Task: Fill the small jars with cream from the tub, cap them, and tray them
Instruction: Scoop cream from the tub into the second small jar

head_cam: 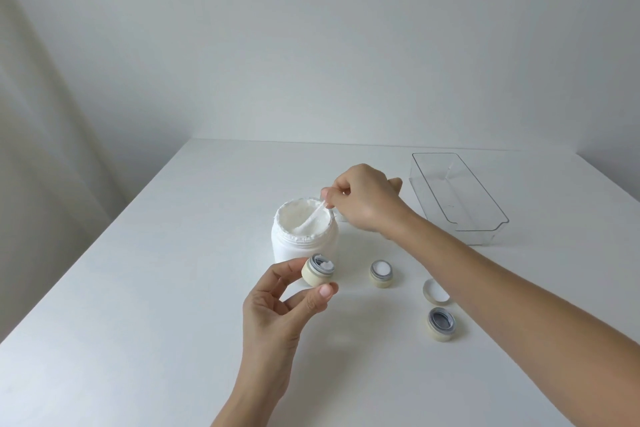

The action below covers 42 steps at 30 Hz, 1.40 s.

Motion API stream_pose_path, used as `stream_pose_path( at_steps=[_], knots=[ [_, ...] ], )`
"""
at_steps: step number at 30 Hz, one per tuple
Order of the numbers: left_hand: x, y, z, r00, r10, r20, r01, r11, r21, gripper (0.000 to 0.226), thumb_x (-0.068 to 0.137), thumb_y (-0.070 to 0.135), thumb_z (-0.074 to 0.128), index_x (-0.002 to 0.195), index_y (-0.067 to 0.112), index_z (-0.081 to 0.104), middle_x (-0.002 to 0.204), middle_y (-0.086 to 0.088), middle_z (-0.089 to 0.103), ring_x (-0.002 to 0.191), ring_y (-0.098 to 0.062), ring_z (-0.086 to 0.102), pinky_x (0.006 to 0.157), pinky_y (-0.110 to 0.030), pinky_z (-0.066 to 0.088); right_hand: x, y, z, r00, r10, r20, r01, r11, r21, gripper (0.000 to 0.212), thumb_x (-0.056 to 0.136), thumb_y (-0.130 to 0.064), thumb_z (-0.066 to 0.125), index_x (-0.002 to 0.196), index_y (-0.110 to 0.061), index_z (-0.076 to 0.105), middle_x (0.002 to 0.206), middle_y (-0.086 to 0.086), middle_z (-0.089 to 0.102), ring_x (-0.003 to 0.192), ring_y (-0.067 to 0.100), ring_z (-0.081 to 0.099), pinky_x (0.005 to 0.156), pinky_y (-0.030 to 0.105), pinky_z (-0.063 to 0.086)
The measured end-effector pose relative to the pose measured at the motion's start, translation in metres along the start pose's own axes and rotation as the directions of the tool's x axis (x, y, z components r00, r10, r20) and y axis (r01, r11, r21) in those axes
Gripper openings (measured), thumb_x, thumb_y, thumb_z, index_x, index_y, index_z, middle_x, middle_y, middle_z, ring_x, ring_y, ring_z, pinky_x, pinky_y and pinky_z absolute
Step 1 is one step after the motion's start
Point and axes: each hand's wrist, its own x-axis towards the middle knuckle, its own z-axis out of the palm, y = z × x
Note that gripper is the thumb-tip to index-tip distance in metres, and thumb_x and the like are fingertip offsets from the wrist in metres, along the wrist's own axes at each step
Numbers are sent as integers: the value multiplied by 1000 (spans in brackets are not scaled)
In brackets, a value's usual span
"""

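A white tub (301, 246) of cream stands open in the middle of the table. My right hand (363, 198) pinches a clear spatula (313, 215) whose tip is dipped in the tub's cream. My left hand (277, 308) holds a small cream-coloured jar (317, 270) tilted in front of the tub, with a dab of cream inside. A second small jar (381, 272), filled with cream, stands uncapped to the right. A third jar (440, 324), without cream, stands nearer me. A loose cap (434, 291) lies between them, partly behind my right forearm.
A clear plastic tray (485, 229) sits at the back right of the white table (138, 288). A small object is mostly hidden behind my right hand next to the tub. A pale wall rises behind the table's far edge.
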Motion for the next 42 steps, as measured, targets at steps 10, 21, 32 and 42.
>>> stream_pose_path(
  at_steps=[10, 21, 32, 42],
  knots=[
    [-1, 2, 2, 1000, 12, -15, -13, 1000, -2, 39, 56, 26, 87, 92, 22, 72, 95, -6, 76, 78, -28, 76, 64, -22, 56, -1, 22, -10, 970, 233, 65, -240, 896, 374, 32, 93, -33, 54, 84, -9, 73, 75, -22, 63, 93, 8, 59, 95, 36, 28],
    [1, 3, 2, 1000, 12, -5, -13, 997, -76, 35, 57, 19, 86, 89, 23, 73, 97, -6, 74, 80, -27, 75, 69, -24, 57, -29, 33, -25, 962, 200, 187, -272, 784, 558, 25, 90, -35, 60, 73, -20, 71, 103, -6, 66, 105, 10, 50, 84, 26, 30],
    [0, 4, 3, 1000, 6, 20, -4, 994, -109, 35, 58, 16, 85, 91, 22, 74, 94, -6, 75, 80, -28, 75, 70, -24, 57, -60, 32, -10, 967, 186, 173, -244, 874, 420, 30, 89, -41, 58, 70, -22, 71, 78, 22, 66, 80, 23, 64, 105, 43, 32],
    [-1, 6, 5, 1000, -3, 22, 5, 995, -98, 33, 58, 18, 84, 88, 25, 75, 95, -4, 76, 79, -25, 75, 70, -23, 57, -58, 39, -25, 986, 166, 25, -163, 912, 376, 34, 90, -37, 58, 62, -21, 69, 45, -10, 33, 42, -1, 41, 74, 33, 28]
  ],
)
